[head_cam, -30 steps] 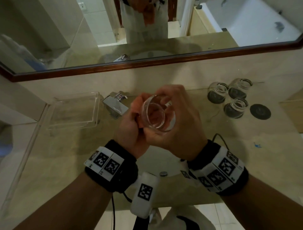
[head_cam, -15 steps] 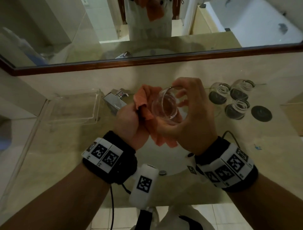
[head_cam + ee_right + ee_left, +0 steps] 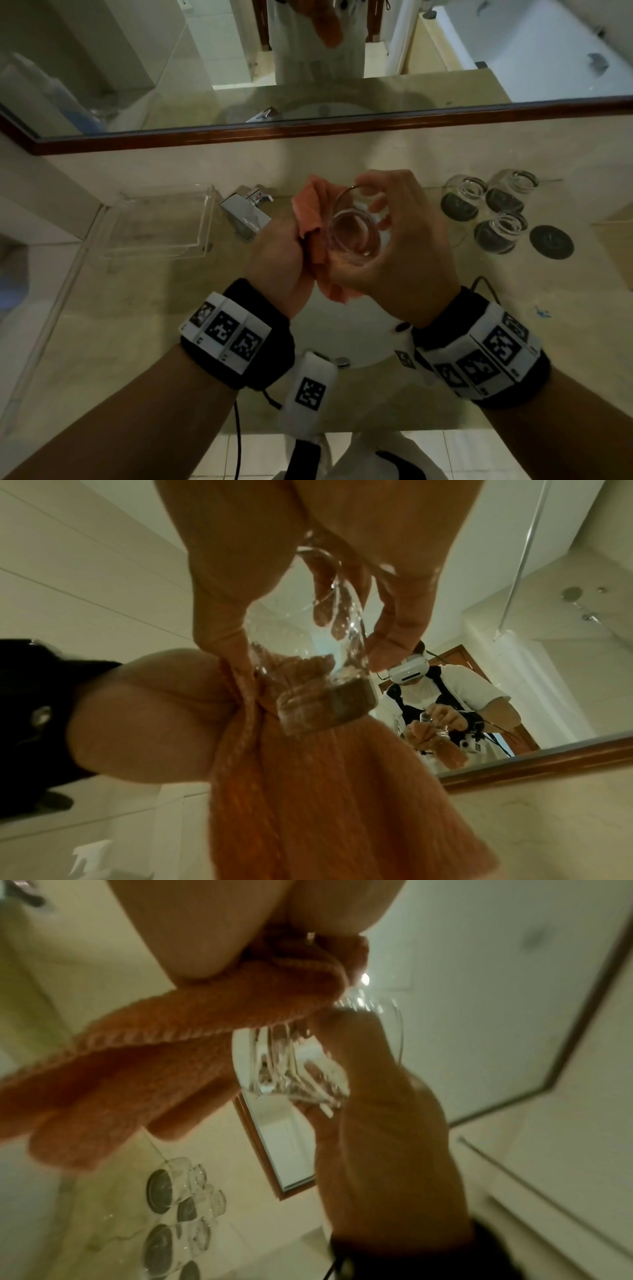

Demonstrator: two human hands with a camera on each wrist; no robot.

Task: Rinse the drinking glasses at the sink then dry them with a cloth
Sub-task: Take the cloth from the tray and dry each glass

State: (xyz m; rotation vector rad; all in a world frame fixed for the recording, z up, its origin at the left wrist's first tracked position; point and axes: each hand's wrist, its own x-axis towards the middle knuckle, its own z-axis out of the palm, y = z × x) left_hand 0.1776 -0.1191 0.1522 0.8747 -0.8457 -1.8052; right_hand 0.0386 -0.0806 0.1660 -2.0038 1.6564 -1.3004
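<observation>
Over sink (image 3: 359, 349), hands hold glass (image 3: 354, 233), seemingly cloth (image 3: 310, 219).

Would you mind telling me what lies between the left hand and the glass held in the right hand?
The orange cloth, gripped by the left hand, sits bunched against the glass; the head view shows this.

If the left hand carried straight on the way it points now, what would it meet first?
Most likely the clear drinking glass in the right hand: the left hand, gripping the orange cloth, points at its side, though depth is uncertain.
</observation>
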